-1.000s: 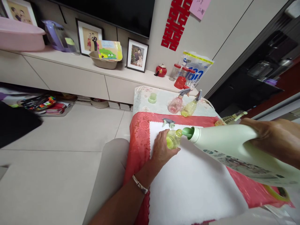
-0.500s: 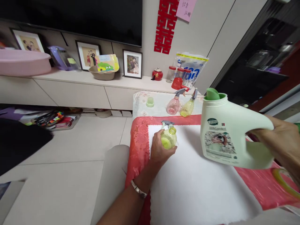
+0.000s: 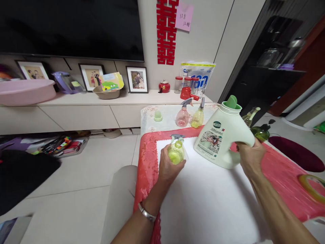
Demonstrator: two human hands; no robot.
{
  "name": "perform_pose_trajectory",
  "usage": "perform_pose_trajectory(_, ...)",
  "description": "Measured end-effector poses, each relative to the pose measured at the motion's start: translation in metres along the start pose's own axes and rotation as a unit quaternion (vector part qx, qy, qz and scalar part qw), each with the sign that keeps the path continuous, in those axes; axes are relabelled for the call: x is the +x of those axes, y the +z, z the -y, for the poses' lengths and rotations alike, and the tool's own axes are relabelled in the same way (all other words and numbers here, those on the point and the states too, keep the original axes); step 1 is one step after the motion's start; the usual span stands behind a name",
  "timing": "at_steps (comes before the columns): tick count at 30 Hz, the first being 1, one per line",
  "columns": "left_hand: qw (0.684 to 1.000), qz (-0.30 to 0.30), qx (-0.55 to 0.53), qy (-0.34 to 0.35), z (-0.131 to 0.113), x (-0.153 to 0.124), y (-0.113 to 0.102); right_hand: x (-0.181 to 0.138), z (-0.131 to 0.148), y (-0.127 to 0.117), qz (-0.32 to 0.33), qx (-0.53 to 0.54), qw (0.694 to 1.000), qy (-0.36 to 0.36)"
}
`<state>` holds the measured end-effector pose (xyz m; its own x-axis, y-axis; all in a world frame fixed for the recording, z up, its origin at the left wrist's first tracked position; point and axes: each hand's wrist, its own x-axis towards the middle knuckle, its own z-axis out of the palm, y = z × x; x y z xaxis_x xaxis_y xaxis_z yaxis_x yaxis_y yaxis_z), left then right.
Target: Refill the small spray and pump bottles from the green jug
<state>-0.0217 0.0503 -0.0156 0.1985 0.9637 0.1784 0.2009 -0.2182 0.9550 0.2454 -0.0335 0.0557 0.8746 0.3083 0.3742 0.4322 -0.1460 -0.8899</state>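
My left hand [image 3: 167,166] is wrapped round a small yellow-green spray bottle [image 3: 176,155] with no head on its neck and some liquid inside. Just behind it a grey spray head [image 3: 177,136] lies on the white mat. By its handle, my right hand [image 3: 250,154] grips a large pale green detergent jug [image 3: 218,137], tilted a little to the left and uncapped, with a green spout in its mouth. The jug's lower edge is near the mat; I cannot tell whether it touches. A light green cap [image 3: 157,116] stands at the table's far left.
Behind the mat stand a pink spray bottle [image 3: 182,117] and a yellow one [image 3: 197,117]. A roll of tape [image 3: 313,188] lies on the red cloth [image 3: 281,169] at right. Dark green bottles [image 3: 261,132] are beyond the jug. Red-lidded jars [image 3: 178,84] line the cabinet.
The jug in my right hand has moved left and closer to the mat, leaning more upright. The small bottle stays in my left hand. The view has shifted slightly.
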Motion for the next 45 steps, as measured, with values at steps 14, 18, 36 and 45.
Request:
perform_pose_trajectory(14,1.0,-0.024,0.001,0.001,0.0,-0.002,0.002,-0.099,0.05,-0.011,0.272,-0.101,0.918,-0.271)
perform_pose_trajectory(18,0.999,-0.034,-0.008,-0.002,-0.001,-0.002,0.003,-0.077,0.066,0.053,0.386,-0.167,0.872,-0.249)
perform_pose_trajectory(36,0.999,-0.049,-0.005,0.002,-0.001,-0.002,0.006,-0.074,0.076,0.156,0.454,-0.413,0.779,-0.133)
perform_pose_trajectory(45,0.999,-0.04,-0.011,0.017,-0.005,-0.005,0.006,-0.056,0.106,0.124,0.321,-0.177,0.909,-0.196)
